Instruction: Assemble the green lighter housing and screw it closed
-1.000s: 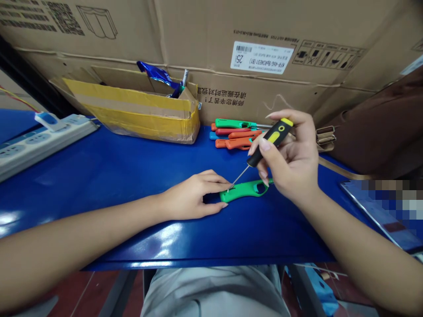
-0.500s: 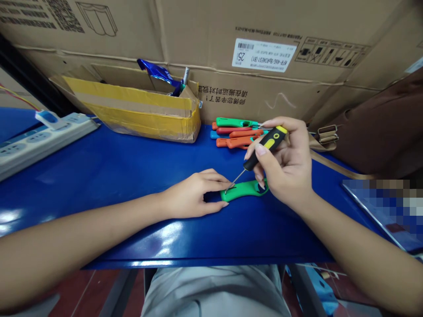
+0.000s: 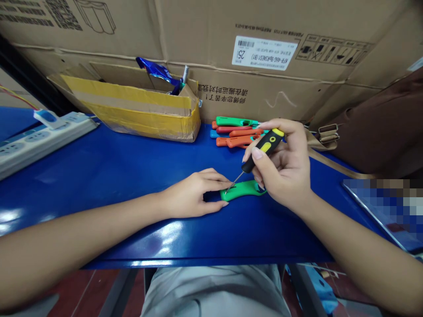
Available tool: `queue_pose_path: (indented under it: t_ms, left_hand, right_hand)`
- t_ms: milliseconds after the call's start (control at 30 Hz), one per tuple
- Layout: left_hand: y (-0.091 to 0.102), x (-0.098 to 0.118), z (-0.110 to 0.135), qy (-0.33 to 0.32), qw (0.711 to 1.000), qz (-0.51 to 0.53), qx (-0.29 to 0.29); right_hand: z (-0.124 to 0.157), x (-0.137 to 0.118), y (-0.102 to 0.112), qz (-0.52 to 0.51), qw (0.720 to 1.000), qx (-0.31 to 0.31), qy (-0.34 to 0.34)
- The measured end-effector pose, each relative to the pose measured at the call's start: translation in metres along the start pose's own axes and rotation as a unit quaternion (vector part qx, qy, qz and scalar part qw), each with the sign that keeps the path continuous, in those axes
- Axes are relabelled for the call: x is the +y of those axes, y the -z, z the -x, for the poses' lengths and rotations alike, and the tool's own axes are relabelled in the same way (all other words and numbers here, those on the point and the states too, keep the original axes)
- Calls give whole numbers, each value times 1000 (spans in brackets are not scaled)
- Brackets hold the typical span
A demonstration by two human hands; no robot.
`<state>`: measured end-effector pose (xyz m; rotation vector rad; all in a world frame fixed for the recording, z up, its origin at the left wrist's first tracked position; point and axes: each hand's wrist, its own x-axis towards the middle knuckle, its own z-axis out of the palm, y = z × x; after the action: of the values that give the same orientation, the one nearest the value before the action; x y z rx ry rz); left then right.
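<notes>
A green long-reach lighter (image 3: pixel 243 190) lies on the blue table, its left end between the thumb and fingers of my left hand (image 3: pixel 201 193). My right hand (image 3: pixel 286 165) grips a black and yellow screwdriver (image 3: pixel 264 149) slantwise. The screwdriver's thin metal tip meets the lighter's handle near its left end, at what looks like a screw hole. My right fingers partly cover the lighter's right end. Behind my right hand several orange, red, blue and green lighters (image 3: pixel 236 132) are stacked together.
An open cardboard box with yellow tape (image 3: pixel 142 116) stands at the back left, holding a blue packet (image 3: pixel 158 70). A white power strip (image 3: pixel 46 138) lies at the left. Large cardboard (image 3: pixel 205 48) rises behind the table. A brown bag (image 3: pixel 380 127) is at the right.
My right hand and the screwdriver handle have shifted slightly left and down, with the tip still on the lighter's left end. My left hand has stayed almost in place.
</notes>
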<state>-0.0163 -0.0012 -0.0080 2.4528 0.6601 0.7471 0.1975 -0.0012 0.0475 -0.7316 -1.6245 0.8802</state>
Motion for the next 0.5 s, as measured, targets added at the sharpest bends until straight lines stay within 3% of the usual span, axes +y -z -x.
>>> queue_pose_path:
  t_ms: [300, 500]
  left_hand:
    - [0, -2, 1, -4, 1000, 0, 1]
    - [0, -1, 0, -6, 1000, -1, 3]
  right_hand:
    - [-1, 8, 0, -20, 997, -16, 71]
    - [1, 11, 2, 5, 998, -30, 61]
